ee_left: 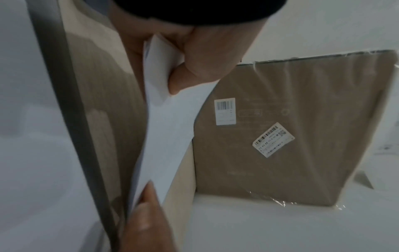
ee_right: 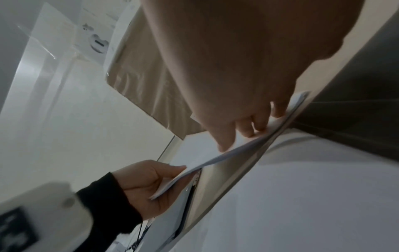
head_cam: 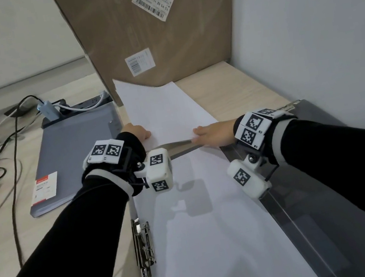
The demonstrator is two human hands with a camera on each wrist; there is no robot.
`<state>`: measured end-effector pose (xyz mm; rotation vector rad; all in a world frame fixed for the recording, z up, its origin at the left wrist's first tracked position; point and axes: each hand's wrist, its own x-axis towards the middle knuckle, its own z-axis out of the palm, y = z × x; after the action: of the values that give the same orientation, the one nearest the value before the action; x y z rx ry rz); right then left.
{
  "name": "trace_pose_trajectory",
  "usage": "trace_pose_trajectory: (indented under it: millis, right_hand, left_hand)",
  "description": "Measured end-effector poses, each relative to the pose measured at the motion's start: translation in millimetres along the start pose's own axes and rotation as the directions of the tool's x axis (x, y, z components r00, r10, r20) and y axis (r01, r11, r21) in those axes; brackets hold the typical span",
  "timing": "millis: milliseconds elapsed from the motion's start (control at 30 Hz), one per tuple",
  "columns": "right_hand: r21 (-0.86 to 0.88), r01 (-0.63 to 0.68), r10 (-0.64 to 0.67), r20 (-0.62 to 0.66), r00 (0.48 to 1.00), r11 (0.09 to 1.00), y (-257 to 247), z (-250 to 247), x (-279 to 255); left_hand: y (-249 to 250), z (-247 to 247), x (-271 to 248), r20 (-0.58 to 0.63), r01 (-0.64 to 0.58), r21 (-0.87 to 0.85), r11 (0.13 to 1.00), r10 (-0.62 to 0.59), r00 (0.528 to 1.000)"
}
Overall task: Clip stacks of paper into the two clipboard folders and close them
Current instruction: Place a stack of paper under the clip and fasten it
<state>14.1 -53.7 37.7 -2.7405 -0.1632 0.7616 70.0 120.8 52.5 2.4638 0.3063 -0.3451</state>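
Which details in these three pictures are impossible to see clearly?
- Head view: left hand fingers, hidden under the paper stack.
- Head view: label text on the closed folder, too small.
- Head view: open folder, cut off by the frame edge.
- Right wrist view: metal clip, blurred.

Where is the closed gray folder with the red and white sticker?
In the head view, the closed gray folder lies flat on the desk's left side, left of the left hand and in front of the power strip.
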Motion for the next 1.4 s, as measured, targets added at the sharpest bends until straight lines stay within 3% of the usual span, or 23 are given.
trace_pose_trajectory:
  millis: [100,200,267,333,400,500,567,633,767,1000,1067,1167,1233,1400]
  right_hand:
    - [0.293,0.09,-0.039,-0.176,0.984,0.952,9,-6,-11]
    - [0.549,0.179,0.028,-0.348,0.937,0.816,23,-7,-23]
    - [0.702,0.254,0.086,-0.41,0.908,0.665,30,-7,-32]
    - [0.84,0.294,0.141,-0.394,0.908,0.456,36,-8,-43]
    - [0.906,0.293,0.053,-0.323,0.945,0.306,42,-9,-55]
    - [0.953,0.274,-0.059,-0.268,0.961,0.128,45,-6,-70]
    - [0.938,0.341,-0.054,-0.338,0.94,0.069,43,-3,-80]
    - [0.892,0.448,-0.053,-0.445,0.894,0.068,39,0,-89]
    - [0.852,0.522,-0.024,-0.521,0.853,0.035,26,10,-105]
    - [0.933,0.353,-0.067,-0.349,0.935,0.073,16,48,-113]
    - [0.926,0.357,-0.097,-0.347,0.933,0.124,14,47,-117]
    - [0.881,0.426,-0.016,-0.433,0.901,0.204,16,39,-120]
    - [0.871,0.452,0.026,-0.465,0.885,0.19,17,37,-119]
    - [0.901,0.391,0.026,-0.402,0.915,0.188,16,52,-112]
  left_hand:
    - [-12,-3,-3,-0.078,-0.098,-0.285,0.954,0.079,0.994]
    - [-29,-7,-17,-0.109,-0.23,-0.483,0.845,0.202,0.973]
    - [-39,-9,-37,-0.088,-0.256,-0.617,0.744,0.258,0.962]
    - [-51,-9,-55,-0.042,-0.252,-0.707,0.66,0.317,0.948]
    - [-63,-6,-72,0.017,-0.238,-0.761,0.603,0.386,0.922]
    - [-76,-3,-91,0.081,-0.22,-0.801,0.557,0.466,0.881]
    - [-79,-3,-101,0.079,-0.234,-0.795,0.56,0.478,0.875]
    - [-75,-8,-109,0.035,-0.274,-0.786,0.555,0.481,0.876]
    - [-59,-21,-124,-0.066,-0.319,-0.833,0.452,0.491,0.868]
    - [-71,11,-133,0.07,-0.134,-0.864,0.486,0.379,0.923]
    - [-71,10,-134,0.057,-0.133,-0.865,0.484,0.358,0.932]
    - [-69,5,-136,0.034,-0.159,-0.843,0.515,0.345,0.938]
    - [-69,4,-138,0.009,-0.17,-0.84,0.515,0.326,0.945]
    - [-70,10,-141,0.039,-0.138,-0.854,0.501,0.325,0.945]
